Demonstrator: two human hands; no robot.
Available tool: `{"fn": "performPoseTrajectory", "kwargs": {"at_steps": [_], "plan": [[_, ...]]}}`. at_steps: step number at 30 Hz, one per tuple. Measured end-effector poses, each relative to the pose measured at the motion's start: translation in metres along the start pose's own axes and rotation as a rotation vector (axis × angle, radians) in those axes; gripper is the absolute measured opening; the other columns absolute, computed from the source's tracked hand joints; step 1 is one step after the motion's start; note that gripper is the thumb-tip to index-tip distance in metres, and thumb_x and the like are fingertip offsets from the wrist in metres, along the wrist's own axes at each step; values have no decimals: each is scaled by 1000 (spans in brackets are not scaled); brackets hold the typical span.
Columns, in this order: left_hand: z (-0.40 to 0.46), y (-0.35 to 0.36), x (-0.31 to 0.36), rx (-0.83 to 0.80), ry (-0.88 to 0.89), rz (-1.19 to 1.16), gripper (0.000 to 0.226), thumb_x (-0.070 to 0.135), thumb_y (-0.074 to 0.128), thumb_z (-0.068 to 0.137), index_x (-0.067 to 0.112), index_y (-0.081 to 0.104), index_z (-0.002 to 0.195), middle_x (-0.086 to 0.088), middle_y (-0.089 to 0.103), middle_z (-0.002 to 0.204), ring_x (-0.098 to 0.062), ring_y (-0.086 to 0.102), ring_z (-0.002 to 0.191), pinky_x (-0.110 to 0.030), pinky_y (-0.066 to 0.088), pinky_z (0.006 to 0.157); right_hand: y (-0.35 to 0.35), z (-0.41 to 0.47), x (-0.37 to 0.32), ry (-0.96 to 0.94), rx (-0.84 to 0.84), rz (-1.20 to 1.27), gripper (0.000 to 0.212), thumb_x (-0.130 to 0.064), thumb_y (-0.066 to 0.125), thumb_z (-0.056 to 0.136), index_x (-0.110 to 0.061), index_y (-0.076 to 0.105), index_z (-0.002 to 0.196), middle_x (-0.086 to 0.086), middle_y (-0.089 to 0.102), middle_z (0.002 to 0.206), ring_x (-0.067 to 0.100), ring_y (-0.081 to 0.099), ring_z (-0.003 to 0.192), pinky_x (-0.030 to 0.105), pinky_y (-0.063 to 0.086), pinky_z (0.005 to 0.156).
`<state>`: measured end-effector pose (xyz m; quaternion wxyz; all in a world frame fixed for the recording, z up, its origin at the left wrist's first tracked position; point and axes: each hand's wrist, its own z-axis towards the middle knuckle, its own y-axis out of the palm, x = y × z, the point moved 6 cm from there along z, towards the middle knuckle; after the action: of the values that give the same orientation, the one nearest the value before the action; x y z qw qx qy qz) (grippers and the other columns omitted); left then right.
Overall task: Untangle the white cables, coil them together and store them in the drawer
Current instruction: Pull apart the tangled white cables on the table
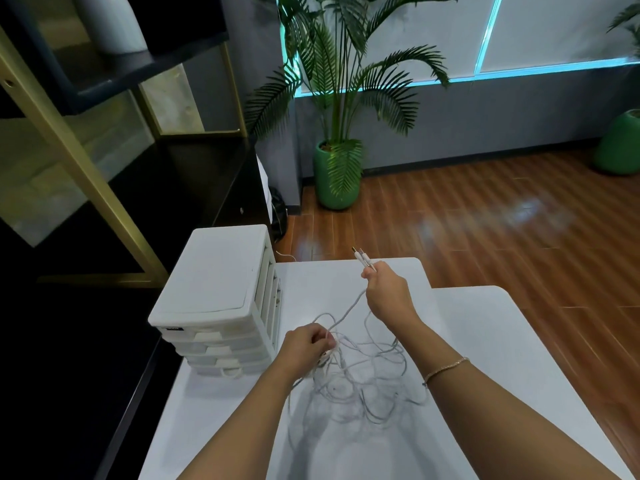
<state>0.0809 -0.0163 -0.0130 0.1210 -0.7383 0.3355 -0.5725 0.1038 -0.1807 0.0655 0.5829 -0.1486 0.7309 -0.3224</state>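
From the head view I see my right hand (386,292), just right of frame centre, pinching two white plug ends (363,258) that stick up past its fingers. My left hand (306,344), lower centre, grips strands of the tangled thin white cables (367,379), which sprawl in loops on the pale grey table (485,341). The white plastic drawer unit (221,299) stands at centre left, its drawers closed.

A tall palm plant (346,81) in a green pot (337,174) is seen at the upper centre. A second green pot (618,143) is placed at the right edge. A dark shelf with gold frame (104,150) fills the left side, and a white vase (110,22) is set on it.
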Motion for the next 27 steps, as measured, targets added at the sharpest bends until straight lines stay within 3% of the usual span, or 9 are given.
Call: {"fn": "performPoseTrajectory", "kwargs": {"at_steps": [2,4,8,11,15,18,22,25,27], "plan": [[-1,-1,0,21,-17,-42,16,17,59,88,21,59,73,4,62,73,-12,56,69,-20,46,64,0,-1,5,0,-13,-15,31,-26,29,102,-8,54,111,11,60,93,25,57,82,34,47,68],[-2,-2,0,38,-49,-67,18,22,57,91,20,54,74,-1,63,76,-17,58,70,-30,47,66,1,-3,8,-9,-23,-43,30,-27,30,102,-9,54,108,13,64,98,28,60,87,38,50,76],[-2,3,2,8,-99,-109,26,35,47,96,21,41,76,-14,68,96,-28,68,86,-34,47,69,1,-8,13,-45,-5,-154,30,-25,28,103,-9,53,104,7,61,95,23,52,81,32,39,68],[-4,4,9,-11,-111,-221,26,34,45,98,17,38,79,-15,66,102,-28,71,71,-32,48,60,-2,-10,13,-77,67,-144,30,-24,30,103,-9,56,102,6,60,99,19,50,81,31,39,69],[-6,2,10,12,-128,-288,19,27,46,98,12,43,87,-10,67,90,-26,69,57,-29,52,54,-6,-14,9,-109,137,-51,28,-25,32,102,-11,55,99,2,55,101,15,49,80,29,37,70],[-3,-1,3,59,-176,-371,19,26,54,95,12,50,82,-7,67,77,-31,71,67,-38,55,68,-11,-19,0,-162,184,-47,30,-27,30,102,-9,55,101,0,48,98,16,49,81,32,40,70],[-2,-2,-4,78,-224,-509,24,21,65,89,10,53,71,-10,67,67,-23,64,60,-29,49,58,3,-21,3,-89,5,79,34,-31,28,102,-9,54,103,7,57,89,20,53,78,37,44,71],[-2,1,-3,67,-245,-597,23,20,68,86,7,55,72,-13,67,69,-24,62,64,-38,52,76,20,-31,8,-27,-158,82,27,-36,42,98,-10,49,95,6,57,90,23,54,85,32,40,71],[-3,5,0,57,-263,-667,22,18,69,85,6,55,73,-13,66,69,-24,61,63,-38,51,78,33,-39,9,-12,-247,14,26,-35,58,89,-13,45,92,2,55,87,16,52,74,25,37,58]]}}
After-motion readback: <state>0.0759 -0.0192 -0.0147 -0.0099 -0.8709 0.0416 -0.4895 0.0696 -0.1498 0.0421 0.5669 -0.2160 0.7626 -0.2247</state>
